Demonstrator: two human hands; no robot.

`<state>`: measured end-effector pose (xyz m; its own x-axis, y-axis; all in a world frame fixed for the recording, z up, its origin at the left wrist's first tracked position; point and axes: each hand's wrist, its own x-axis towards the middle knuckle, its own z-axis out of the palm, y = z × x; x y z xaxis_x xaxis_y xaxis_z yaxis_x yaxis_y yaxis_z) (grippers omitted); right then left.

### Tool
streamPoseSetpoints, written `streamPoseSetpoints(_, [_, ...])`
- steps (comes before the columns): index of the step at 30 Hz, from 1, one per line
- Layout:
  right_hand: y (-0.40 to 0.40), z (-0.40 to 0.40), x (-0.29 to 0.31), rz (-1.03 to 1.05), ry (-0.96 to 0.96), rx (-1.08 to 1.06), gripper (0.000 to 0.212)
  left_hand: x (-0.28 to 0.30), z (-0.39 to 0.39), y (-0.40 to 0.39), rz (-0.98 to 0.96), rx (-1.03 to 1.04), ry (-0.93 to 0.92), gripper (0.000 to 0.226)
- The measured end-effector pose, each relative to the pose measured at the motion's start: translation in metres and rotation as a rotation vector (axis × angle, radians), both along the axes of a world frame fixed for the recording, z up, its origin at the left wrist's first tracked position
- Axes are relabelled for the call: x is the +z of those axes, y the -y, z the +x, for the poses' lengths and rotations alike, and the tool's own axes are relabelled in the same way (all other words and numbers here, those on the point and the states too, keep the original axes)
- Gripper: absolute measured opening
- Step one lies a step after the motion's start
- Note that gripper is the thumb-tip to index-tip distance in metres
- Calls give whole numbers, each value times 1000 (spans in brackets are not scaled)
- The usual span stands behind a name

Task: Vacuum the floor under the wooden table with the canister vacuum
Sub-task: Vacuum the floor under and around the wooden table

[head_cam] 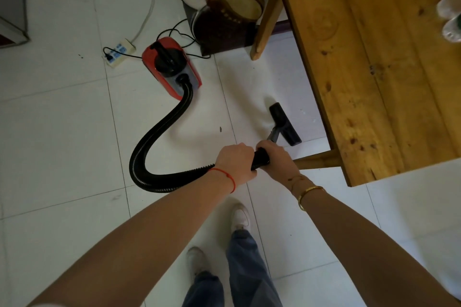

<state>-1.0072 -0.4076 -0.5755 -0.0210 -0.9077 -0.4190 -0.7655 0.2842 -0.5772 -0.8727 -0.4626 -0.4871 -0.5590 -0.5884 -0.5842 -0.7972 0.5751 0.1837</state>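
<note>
A red canister vacuum [172, 67] stands on the white tiled floor, left of the wooden table [369, 57]. Its black ribbed hose [159, 127] loops down and round to the black handle [260, 157]. My left hand [235, 161] grips the handle where the hose joins it. My right hand [275, 157] grips the same handle just ahead, beside the near table leg [316, 161]. The wand runs down to the black floor nozzle [285, 123], which lies flat on the tiles at the table's left edge.
A white power strip [119, 52] with the vacuum's black cord lies on the floor at the left. A large ceramic vase on a dark stand [224, 7] sits by the far table leg [268, 17]. My feet [240, 217] stand behind the hands. Clear plastic bottles [450, 15] lie on the table.
</note>
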Motion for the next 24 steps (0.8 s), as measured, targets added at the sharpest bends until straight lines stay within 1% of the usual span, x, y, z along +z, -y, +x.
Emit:
streamPoseSetpoints(6, [-16, 35, 5, -12, 22, 33, 21, 9, 35, -15, 1, 11, 10, 29])
streamPoseSetpoints(10, [-36, 73, 11, 12, 80, 26, 23, 20, 71, -36, 5, 12, 32, 31])
streamPoseSetpoints(18, [-101, 151, 24, 2, 158, 42, 20, 40, 145, -102, 10, -9, 69, 27])
streamPoseSetpoints(24, [-151, 177, 22, 23, 179, 40, 19, 46, 170, -152, 21, -8, 75, 26])
